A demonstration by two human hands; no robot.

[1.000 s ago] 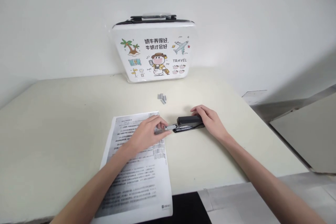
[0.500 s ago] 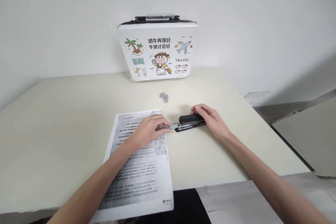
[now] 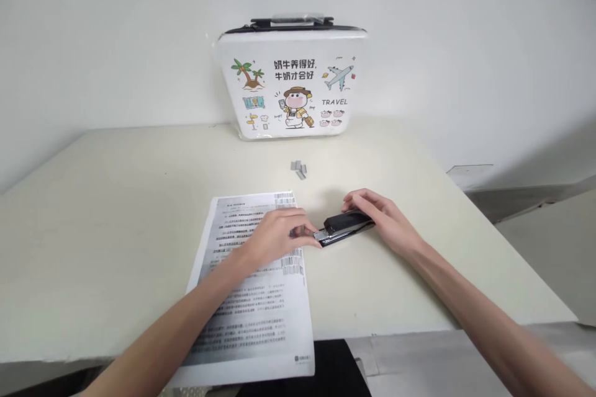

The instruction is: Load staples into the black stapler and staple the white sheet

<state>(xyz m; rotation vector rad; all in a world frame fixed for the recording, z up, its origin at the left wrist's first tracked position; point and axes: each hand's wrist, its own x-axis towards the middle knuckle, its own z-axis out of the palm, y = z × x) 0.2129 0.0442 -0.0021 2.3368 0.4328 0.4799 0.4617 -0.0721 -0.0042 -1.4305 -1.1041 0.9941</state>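
Observation:
A black stapler (image 3: 348, 223) lies on the table, with a silver metal tray (image 3: 321, 236) showing at its front end. My right hand (image 3: 385, 218) grips the stapler's rear end, fingers wrapped round it. At the front, my left hand (image 3: 283, 232) pinches the end of the metal tray between thumb and fingers; the fingertips hide part of it. Below my left hand and forearm lie printed sheets (image 3: 251, 322), their lower edge reaching over the table's front edge. Several small grey staple strips (image 3: 299, 169) rest in a loose cluster beyond the stapler.
A white carrying case (image 3: 298, 46) with cartoon prints and a black handle stands upright at the back, near the wall (image 3: 442, 43). The pale tabletop (image 3: 93, 248) ends at a front edge close to my body.
Less of the silver tray sticks out of the stapler than before, with my left hand closer to the stapler body. The stapler is tilted a little more. The whole view has shifted slightly.

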